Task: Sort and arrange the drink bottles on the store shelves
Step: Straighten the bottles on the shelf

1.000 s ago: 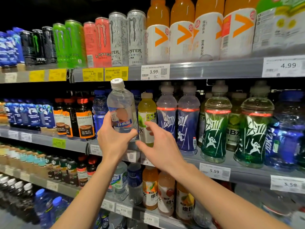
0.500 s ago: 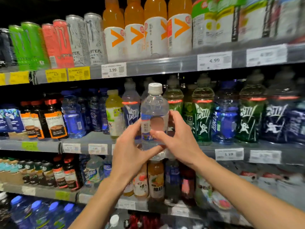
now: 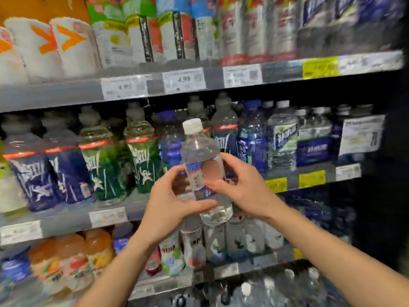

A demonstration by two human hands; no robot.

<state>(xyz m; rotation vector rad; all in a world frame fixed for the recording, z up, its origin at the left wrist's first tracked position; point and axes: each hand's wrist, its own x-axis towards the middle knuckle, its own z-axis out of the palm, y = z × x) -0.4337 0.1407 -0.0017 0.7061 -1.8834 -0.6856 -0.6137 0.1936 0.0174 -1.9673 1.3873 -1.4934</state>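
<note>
Since a moment ago my view has swung right along the shelves, and the clear water bottle [image 3: 202, 165] has tilted slightly, white cap leaning left. I hold it in front of the middle shelf [image 3: 66, 220], off any surface. My left hand [image 3: 170, 209] curls round its lower body; my right hand [image 3: 241, 187] pinches its label side. My fingers hide part of the label. Blur smears the green and blue sports bottles [image 3: 106, 165] behind; price tags [image 3: 183, 79] are barely readable.

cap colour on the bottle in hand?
White, on the clear bottle both hands hold; only the head view shows the cap.
</note>
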